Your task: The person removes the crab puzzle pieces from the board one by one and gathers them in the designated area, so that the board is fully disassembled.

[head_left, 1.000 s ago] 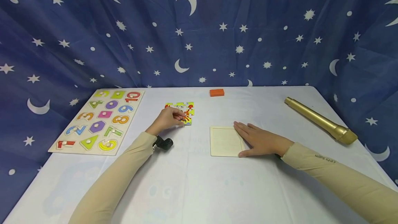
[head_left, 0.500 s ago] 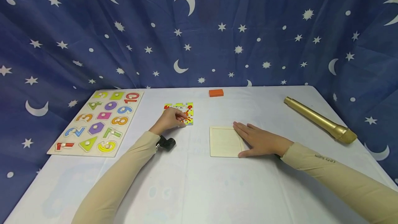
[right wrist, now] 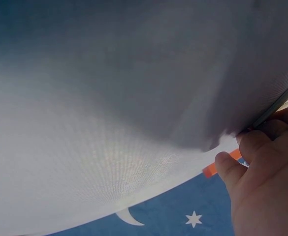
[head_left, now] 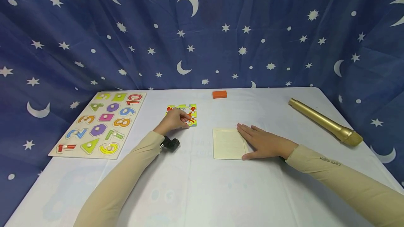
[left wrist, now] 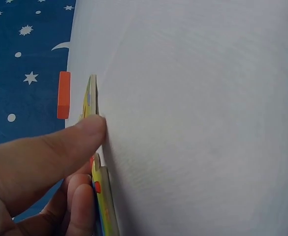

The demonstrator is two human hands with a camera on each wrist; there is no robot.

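Colourful jigsaw puzzle pieces [head_left: 193, 112], yellow with red figures, lie together on the white tabletop left of centre. My left hand [head_left: 173, 119] is at their lower edge, fingers curled in, thumb and fingertips pinching a puzzle piece [left wrist: 104, 201]; the hand hides much of the lower left of the puzzle. In the left wrist view the thumb [left wrist: 87, 129] lies against the pieces' edge. A shallow cream wooden puzzle tray [head_left: 230, 144] lies right of centre. My right hand [head_left: 260, 141] rests with fingers extended on its right edge.
On the left lies a board of knobbed number and shape pieces [head_left: 98, 125]. An orange block [head_left: 219, 94] sits near the back edge, and a gold microphone [head_left: 325, 120] lies at the right. A dark blue star-and-moon curtain [head_left: 202, 31] hangs behind the table [head_left: 202, 192].
My left hand has shifted slightly to the right, and the gap among the right-hand puzzle pieces has narrowed. My right hand and the tray stay in place.
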